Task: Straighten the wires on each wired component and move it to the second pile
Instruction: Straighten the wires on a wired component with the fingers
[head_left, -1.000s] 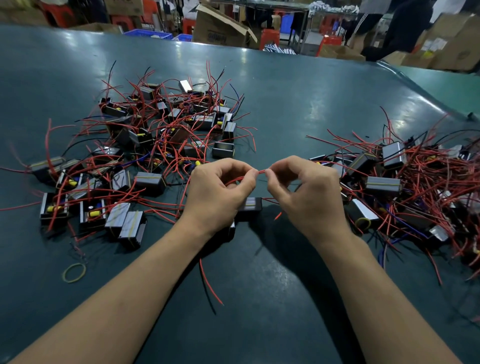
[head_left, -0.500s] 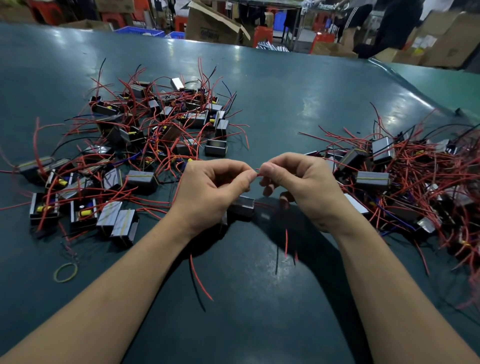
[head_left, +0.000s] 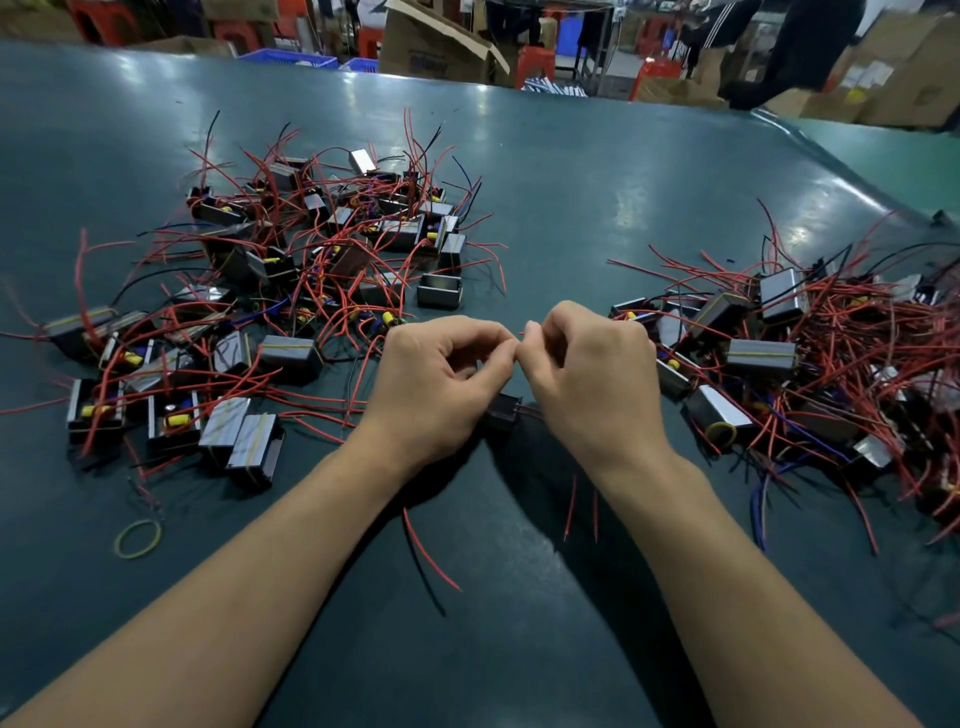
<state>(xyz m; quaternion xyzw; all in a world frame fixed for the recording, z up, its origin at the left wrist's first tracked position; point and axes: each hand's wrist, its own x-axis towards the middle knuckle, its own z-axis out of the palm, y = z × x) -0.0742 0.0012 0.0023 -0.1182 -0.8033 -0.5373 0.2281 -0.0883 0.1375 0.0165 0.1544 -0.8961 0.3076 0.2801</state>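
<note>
Both bare forearms reach forward from the lower corners and converge at the centre. The left hand (head_left: 436, 384) is held knuckles-up, fingers curled, thumb and forefinger tips pressed together in a pinch. The right hand (head_left: 587, 374) mirrors it, fingers curled, its pinching tips meeting those of the left hand. Both wrists are raised and slightly bent, palms turned downward.

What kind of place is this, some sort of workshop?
Most likely an electronics assembly factory floor: heaps of small wired components lie on a big green worktable, with cardboard boxes and plastic crates stacked behind.
</note>
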